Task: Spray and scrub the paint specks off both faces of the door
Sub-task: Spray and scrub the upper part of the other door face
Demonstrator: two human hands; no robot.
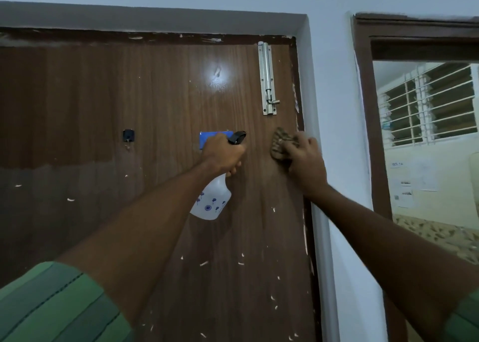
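While the left hand (223, 154) gripped the spray bottle (211, 201) by its neck, black nozzle aimed up and right at the door (155, 103), the right hand (303, 160) clutched a scrub pad (281, 143) against the wood by the latch edge. Scrubbing looked underway; next, surely, the white specks lower down. Bottle's long axis ran tilted, base low-left.

Left hand (222, 153) holds spray bottle (211, 201) before the door (155, 103); right hand (305, 161) presses scrub pad (280, 141) on door just right of it. Bolt (267, 78) above pad. Hook (128, 136) far left. Window (427, 106) beyond doorway right.
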